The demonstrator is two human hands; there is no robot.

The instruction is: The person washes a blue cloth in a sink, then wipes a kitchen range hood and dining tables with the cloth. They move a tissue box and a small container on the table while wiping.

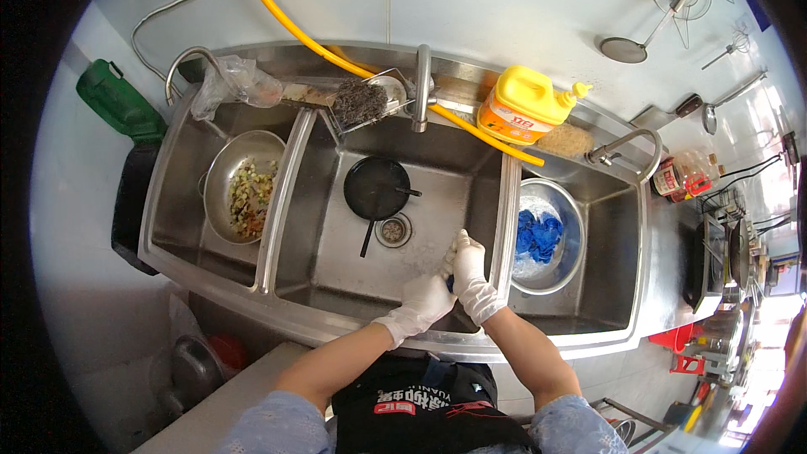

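My left hand (pixel 429 301) and my right hand (pixel 470 265), both in white gloves, meet over the front right of the middle sink basin (pixel 435 202). Both are closed on something dark blue, mostly hidden between them, perhaps a cloth. Beyond them, a black frying pan (pixel 377 188) lies near the drain (pixel 393 231). In the right basin, a metal bowl (pixel 579 246) holds blue cloths (pixel 538 236) in sudsy water. The left basin holds a metal pan (pixel 217 202) with chopped food scraps (pixel 251 195).
A yellow hose (pixel 485 137) runs across the back ledge past a faucet (pixel 422 88). Also there are a yellow detergent jug (pixel 526 104), a steel-wool scourer (pixel 359 103) in a wire rack and a plastic bag (pixel 236 85). Steel dividers separate the basins.
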